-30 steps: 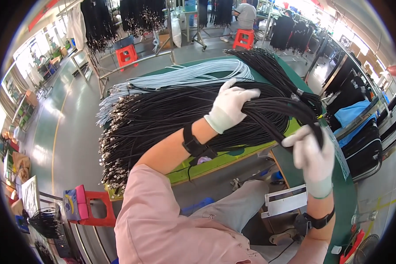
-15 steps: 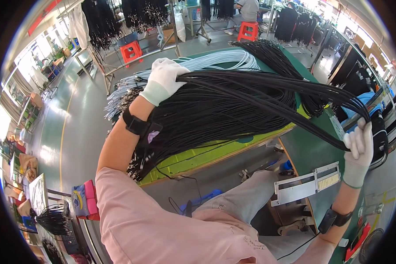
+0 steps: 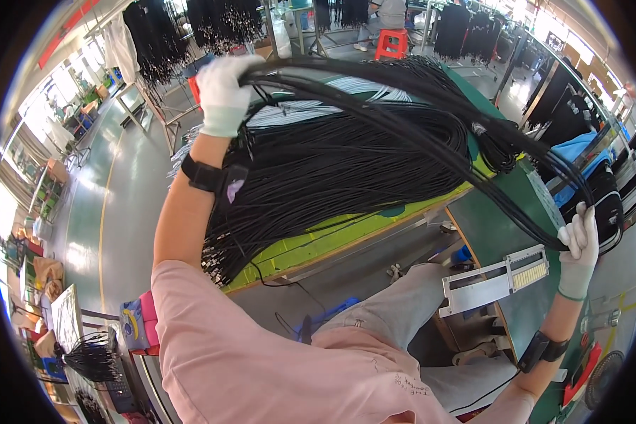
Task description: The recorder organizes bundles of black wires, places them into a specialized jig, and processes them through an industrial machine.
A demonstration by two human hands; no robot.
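Note:
Both my hands wear white gloves and hold a looped bundle of black cables [image 3: 431, 145] stretched between them. My left hand [image 3: 225, 88], slightly blurred, is closed round the bundle's left end, raised above the far left of the table. At the far right, my right hand [image 3: 579, 237] has its fingers curled round the bend of the loop. Beneath the raised bundle lies a wide pile of black cables [image 3: 346, 169], its metal-tipped ends toward the left. Light-blue cables [image 3: 290, 115] lie behind that pile, partly covered by the held bundle.
The pile rests on a yellow-green board [image 3: 311, 249]. To the right, a green tabletop [image 3: 491, 233] carries a white metal fixture [image 3: 498, 283] near my right forearm. Black cables hang on racks [image 3: 222, 28] at the back. A red stool [image 3: 391, 44] stands beyond, with a person on it.
My left hand has lifted and moved left and away, raising its end of the bundle off the pile. My right hand has shifted slightly down, still gripping the loop.

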